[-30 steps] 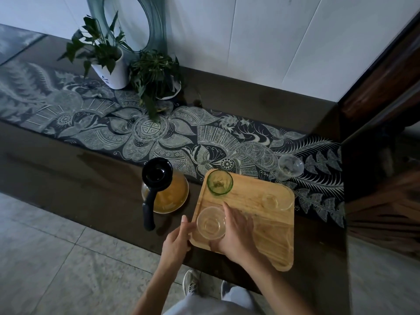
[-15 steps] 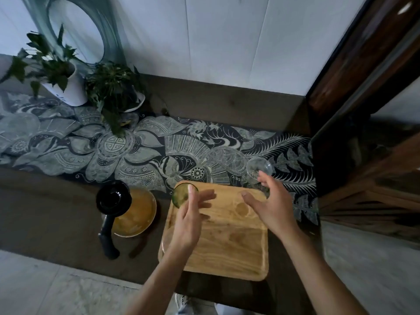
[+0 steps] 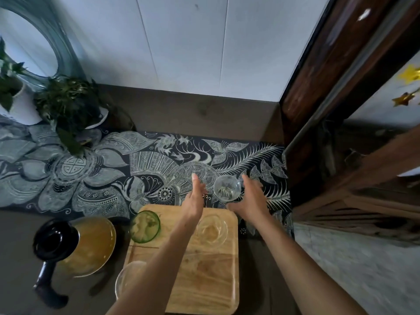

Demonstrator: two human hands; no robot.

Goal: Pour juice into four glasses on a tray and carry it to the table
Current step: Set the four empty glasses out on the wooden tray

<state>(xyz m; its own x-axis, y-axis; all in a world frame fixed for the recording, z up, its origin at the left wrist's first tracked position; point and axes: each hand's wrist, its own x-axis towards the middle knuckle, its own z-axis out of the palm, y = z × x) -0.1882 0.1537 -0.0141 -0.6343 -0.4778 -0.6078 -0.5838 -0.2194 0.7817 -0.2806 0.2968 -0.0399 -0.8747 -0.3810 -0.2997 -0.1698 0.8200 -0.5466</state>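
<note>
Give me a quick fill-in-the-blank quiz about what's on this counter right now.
1. The one tinted glass on the wooden tray is ___.
2. The juice jug stands to the ___ of the tray.
3. The jug's lid is ___.
4. The left hand and right hand flank a clear glass standing on the patterned runner, not on the ___.
Missing words: green; left; black; tray.

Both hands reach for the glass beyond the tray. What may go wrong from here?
The clear glass stands on the patterned cloth, hard to see; the left hand or right hand may knock it over. The left forearm passes over the tray and might brush the green glass or the near glass at the tray's left edge.
</note>
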